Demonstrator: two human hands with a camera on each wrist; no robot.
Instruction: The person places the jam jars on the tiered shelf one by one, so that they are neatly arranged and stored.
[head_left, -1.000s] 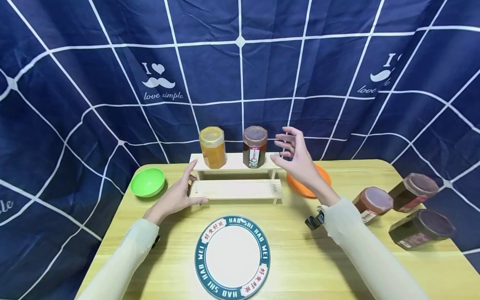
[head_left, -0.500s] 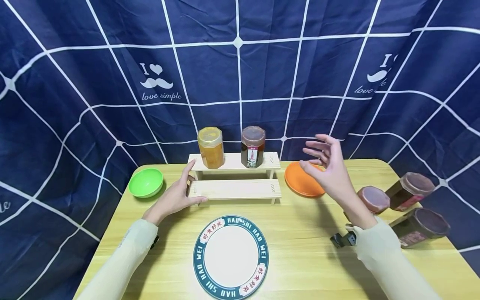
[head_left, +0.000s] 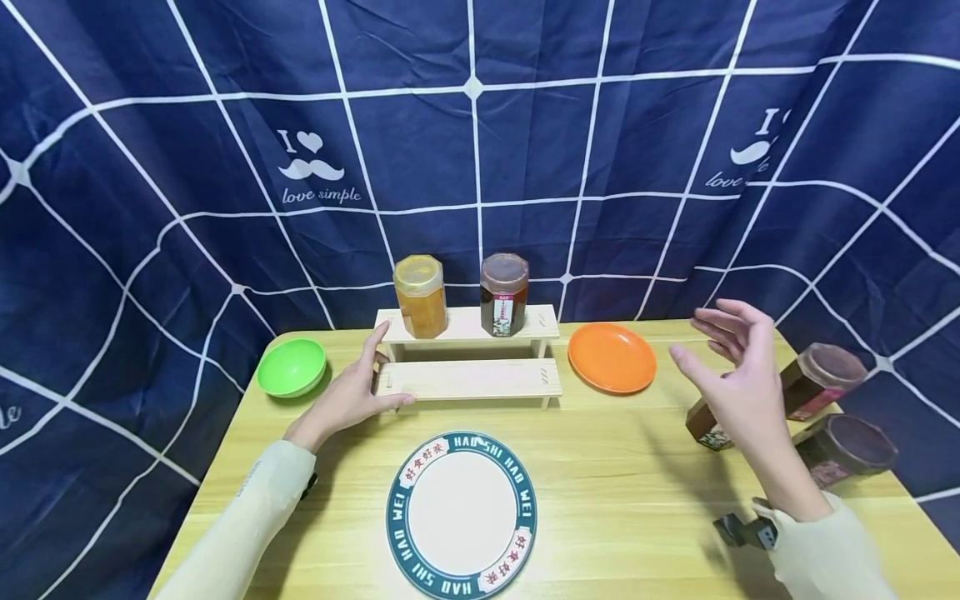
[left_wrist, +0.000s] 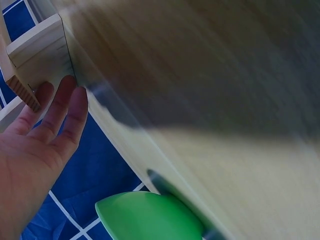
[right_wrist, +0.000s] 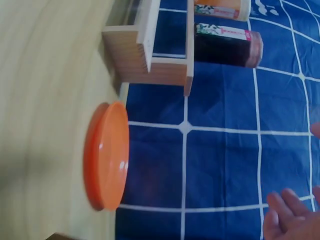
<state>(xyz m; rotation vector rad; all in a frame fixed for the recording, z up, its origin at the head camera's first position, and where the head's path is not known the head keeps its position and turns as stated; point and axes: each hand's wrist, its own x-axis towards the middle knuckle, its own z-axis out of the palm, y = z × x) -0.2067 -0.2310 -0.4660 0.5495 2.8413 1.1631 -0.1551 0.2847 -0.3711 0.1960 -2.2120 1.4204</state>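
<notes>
My left hand (head_left: 345,400) holds the left end of a two-step wooden rack (head_left: 468,379), with its thumb along the lower step's front. In the left wrist view, fingers (left_wrist: 65,110) lie against the rack's end. On the upper step stand a jar of amber honey (head_left: 422,304) and a dark jar with a pink-and-white label (head_left: 504,300). My right hand (head_left: 742,383) holds nothing, fingers spread and loosely bent. It hovers by several dark jars at the right; one jar (head_left: 705,427) is partly hidden behind it. Beyond are a reddish-brown jar (head_left: 823,379) and a blackish jar (head_left: 847,450).
A white plate with a teal rim (head_left: 399,517) lies in front of the rack. Left of it sits a green bowl (head_left: 292,367), and to its right an orange plate (head_left: 611,358). A blue gridded cloth (head_left: 420,150) hangs behind the table (head_left: 600,500).
My right hand has moved right and toward me, from beside the dark jar on the rack, past the orange plate, to the jars at the right. The left hand has stayed on the rack.
</notes>
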